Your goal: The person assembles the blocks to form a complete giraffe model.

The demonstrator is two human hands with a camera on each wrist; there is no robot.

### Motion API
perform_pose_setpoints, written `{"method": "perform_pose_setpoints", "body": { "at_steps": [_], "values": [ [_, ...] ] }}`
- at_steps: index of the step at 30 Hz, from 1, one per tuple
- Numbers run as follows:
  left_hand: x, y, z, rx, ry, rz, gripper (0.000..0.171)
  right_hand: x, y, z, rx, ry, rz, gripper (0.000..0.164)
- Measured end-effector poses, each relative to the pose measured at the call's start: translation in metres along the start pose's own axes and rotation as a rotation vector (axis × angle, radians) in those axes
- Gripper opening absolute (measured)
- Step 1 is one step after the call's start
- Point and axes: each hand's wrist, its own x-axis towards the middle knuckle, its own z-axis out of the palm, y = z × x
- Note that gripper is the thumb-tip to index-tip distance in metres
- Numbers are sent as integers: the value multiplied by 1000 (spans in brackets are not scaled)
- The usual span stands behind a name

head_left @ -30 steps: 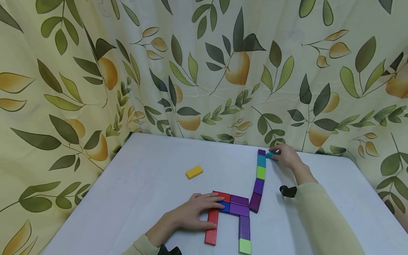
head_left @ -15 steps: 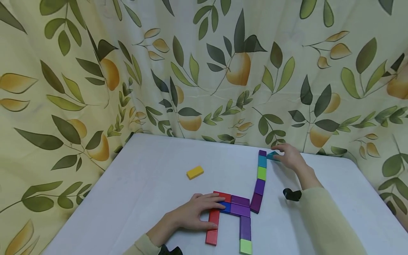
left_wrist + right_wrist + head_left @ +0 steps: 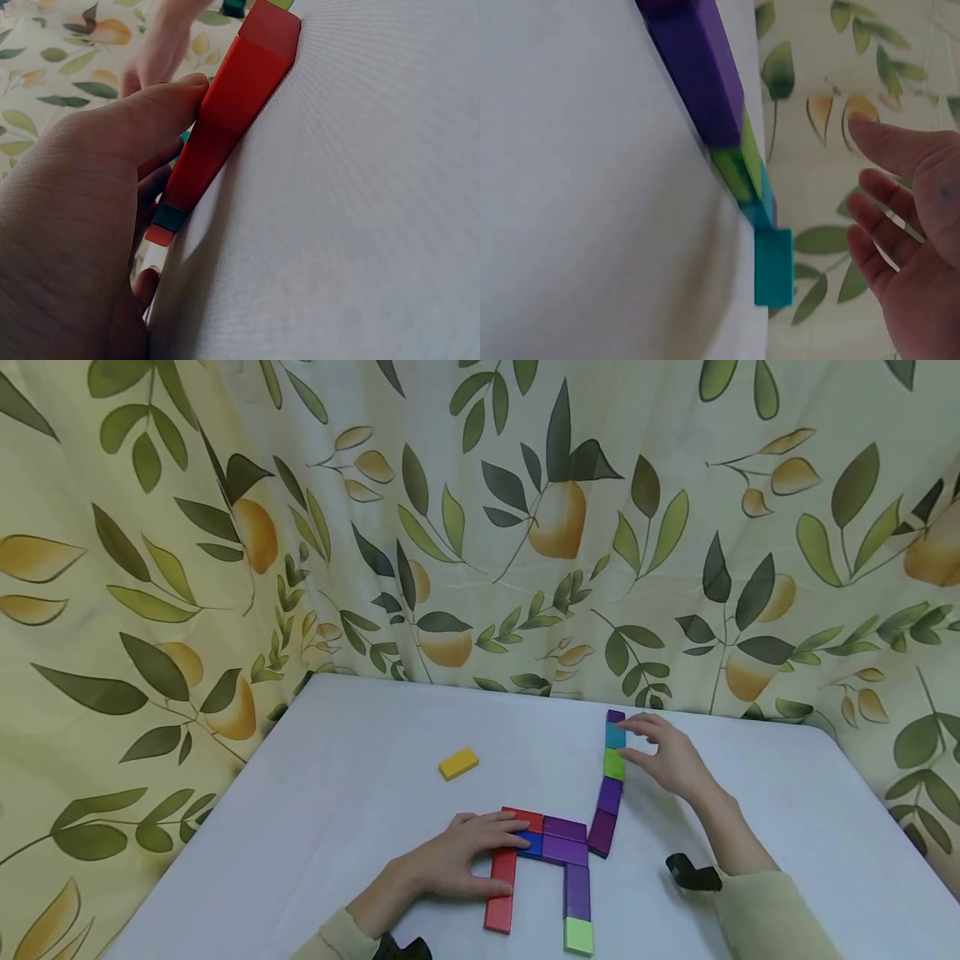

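My left hand (image 3: 457, 856) rests on the left part of a block figure, fingers extended over a red block (image 3: 527, 818) and a blue block (image 3: 531, 845). Its thumb lies at the side of two end-to-end red blocks (image 3: 251, 79). My right hand (image 3: 671, 762) hovers with fingers spread beside the upper part of a block column, where a teal block (image 3: 615, 737) and a lime block (image 3: 613, 766) lie; nothing is between its fingers. In the right wrist view another teal block (image 3: 774, 266) is at the column's far end, hidden behind the right hand in the head view.
A single yellow block (image 3: 458, 764) lies left of the column. Purple blocks (image 3: 576, 893) run down to a lime block (image 3: 578, 937) near the front. The white table (image 3: 360, 735) ends at a patterned curtain (image 3: 480, 527). A black wrist device (image 3: 693, 873) sits beside the right forearm.
My right hand has let go of the teal block at the column's far end, then pulled back toward me with its fingers opened. The left hand has stayed in place.
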Motion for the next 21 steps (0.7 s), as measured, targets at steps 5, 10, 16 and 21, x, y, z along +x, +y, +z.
{"method": "perform_pose_setpoints", "body": {
  "at_steps": [5, 10, 16, 21],
  "values": [
    [2, 0, 4, -4, -5, 5, 57, -26, -19, 22, 93, -32, -38, 39],
    [4, 2, 4, 0, -3, -4, 57, -49, -43, 36, 131, -136, -104, 40],
    [3, 3, 3, 12, -3, -1, 57, -69, -63, 45, 140, -362, -162, 44],
    [0, 2, 2, 16, 7, 3, 58, -73, -70, 50, 148, -478, -156, 44]
  ]
}}
